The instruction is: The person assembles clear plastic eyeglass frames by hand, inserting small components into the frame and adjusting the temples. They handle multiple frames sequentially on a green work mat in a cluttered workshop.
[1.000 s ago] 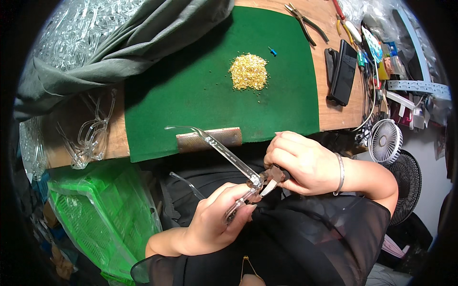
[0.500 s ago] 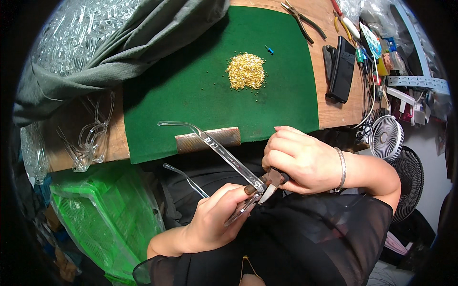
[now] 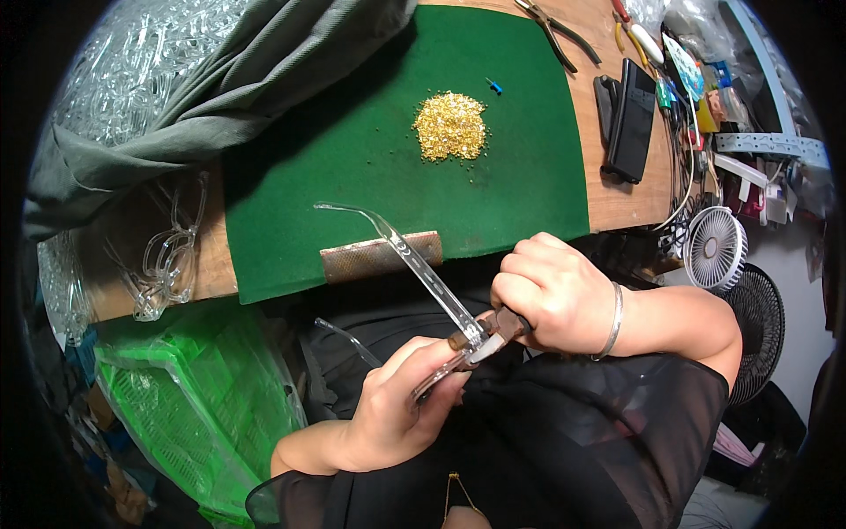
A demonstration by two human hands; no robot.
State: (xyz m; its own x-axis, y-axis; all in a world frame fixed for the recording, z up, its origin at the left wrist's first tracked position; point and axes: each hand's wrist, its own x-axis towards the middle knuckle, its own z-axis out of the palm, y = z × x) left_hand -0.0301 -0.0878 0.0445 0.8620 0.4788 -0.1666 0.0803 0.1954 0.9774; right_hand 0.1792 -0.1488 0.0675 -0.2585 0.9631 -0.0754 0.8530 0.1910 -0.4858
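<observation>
My left hand is closed around the front of a clear plastic eyeglass frame, thumb near the hinge. One temple points up and left over the mat edge; the other shows partly beyond my knuckles. My right hand is closed on a pair of pliers, whose handles are mostly hidden in the fist. The plier jaws meet the frame at the hinge end of the temple. A heap of tiny gold-coloured screws or rivets lies on the green mat.
A textured metal plate sits at the mat's front edge. More clear frames lie left, beside grey cloth and a green crate. Other pliers, a blue push pin, a black phone and a small fan are around.
The eyeglass frame has tilted, its raised temple tip swinging right and slightly up. The plier jaws have shifted slightly left and now sit against the hinge. Both hands keep their hold.
</observation>
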